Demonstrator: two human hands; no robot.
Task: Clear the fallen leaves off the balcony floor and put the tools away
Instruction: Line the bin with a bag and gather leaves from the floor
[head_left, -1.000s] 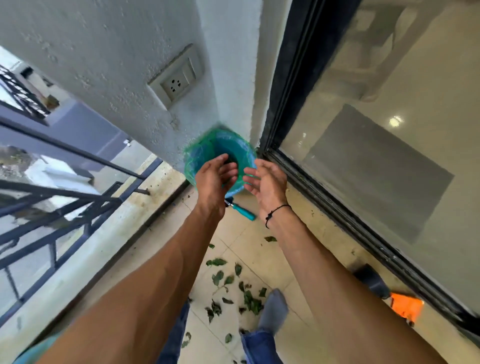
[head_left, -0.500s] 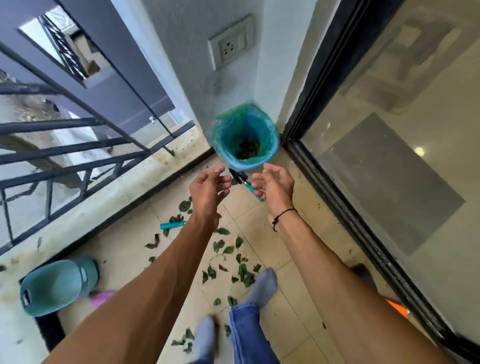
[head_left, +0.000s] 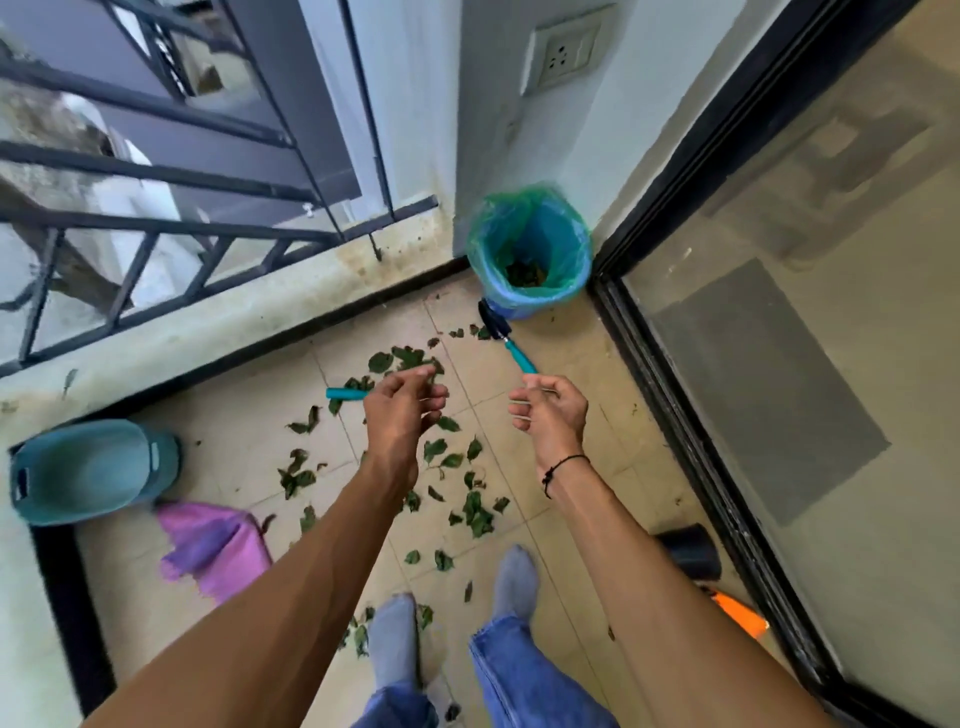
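Two bare hands hovered over tiled floor (head_left: 566, 364), holding nothing. Left hand (head_left: 397, 415) and right hand (head_left: 550, 415) loosely curled, well apart. Green leaves (head_left: 467, 509) lay scattered beneath. Lined bin (head_left: 530, 249) stood at twelve o'clock in corner, leaves inside. Teal-handled brush (head_left: 506, 340) lay just before bin. Teal basket (head_left: 88, 470) at nine o'clock, pink cloth (head_left: 213, 551) beside it.

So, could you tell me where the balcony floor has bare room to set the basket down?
Bare tiles lie between the right hand and the black door track. The fallen green leaves crowd the middle, beside the crumpled pink cloth.
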